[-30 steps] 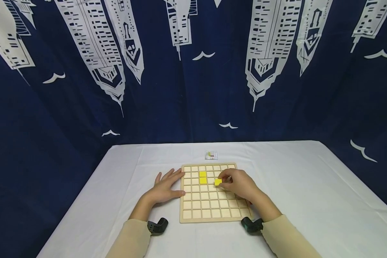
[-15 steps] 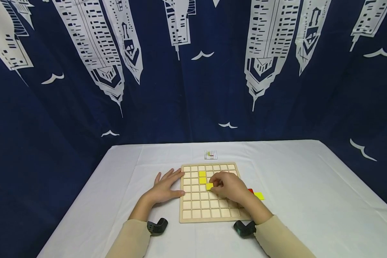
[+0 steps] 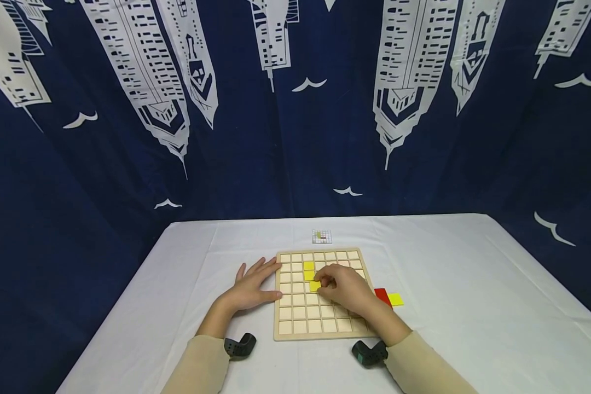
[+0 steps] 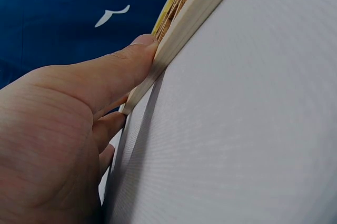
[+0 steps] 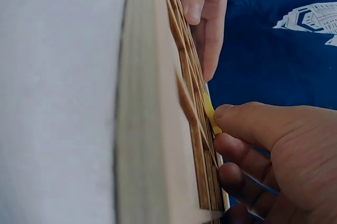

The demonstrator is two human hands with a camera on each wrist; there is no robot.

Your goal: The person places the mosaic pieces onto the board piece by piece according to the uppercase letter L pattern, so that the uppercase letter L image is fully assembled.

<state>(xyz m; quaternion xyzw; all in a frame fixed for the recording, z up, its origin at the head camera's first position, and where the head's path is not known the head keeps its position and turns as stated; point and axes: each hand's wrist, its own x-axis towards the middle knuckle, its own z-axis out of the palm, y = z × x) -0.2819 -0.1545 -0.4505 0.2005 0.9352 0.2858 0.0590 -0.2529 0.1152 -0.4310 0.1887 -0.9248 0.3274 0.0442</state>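
A pale wooden grid board (image 3: 300, 327) lies on the white tablecloth, with two yellow square tiles (image 3: 308, 270) one below the other in its upper part. My right hand (image 3: 345, 287) pinches a third yellow tile (image 3: 314, 286) between thumb and finger, just below those two. In the right wrist view this yellow tile (image 5: 211, 113) stands at the board's cells, with the thumb on it. My left hand (image 3: 250, 289) rests at the board's left edge with fingers spread. Its thumb (image 4: 131, 58) touches the wooden rim in the left wrist view.
A red piece (image 3: 383, 297) and another yellow piece (image 3: 396, 299) lie at the board's right edge, beside my right forearm. Behind the board is a small card with a coloured grid (image 3: 322, 236). A dark blue printed curtain (image 3: 285, 164) hangs beyond the table.
My right hand has carried the yellow tile leftward and slightly nearer, to below the two other yellow tiles. The red and yellow pieces at the right have come into view. My left hand stays put.
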